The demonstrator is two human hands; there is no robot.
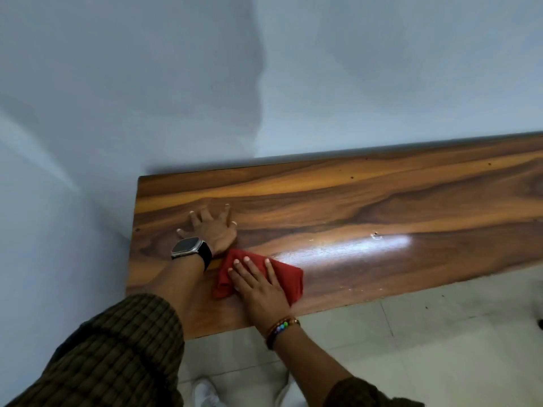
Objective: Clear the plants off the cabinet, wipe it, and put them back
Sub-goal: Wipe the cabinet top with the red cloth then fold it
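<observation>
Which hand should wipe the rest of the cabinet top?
Right hand: it lies flat on the red cloth. Left hand is bare, braced on the wooden cabinet top.

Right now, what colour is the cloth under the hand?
Red. The cloth under the right hand shows best in the head view.

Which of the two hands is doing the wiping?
The right hand, wearing a beaded bracelet, presses flat on the red cloth. The left hand, wearing a watch, rests bare on the cabinet top.

Red cloth [258,274], brown wood-grained cabinet [352,207], checked sleeve [117,348].
</observation>
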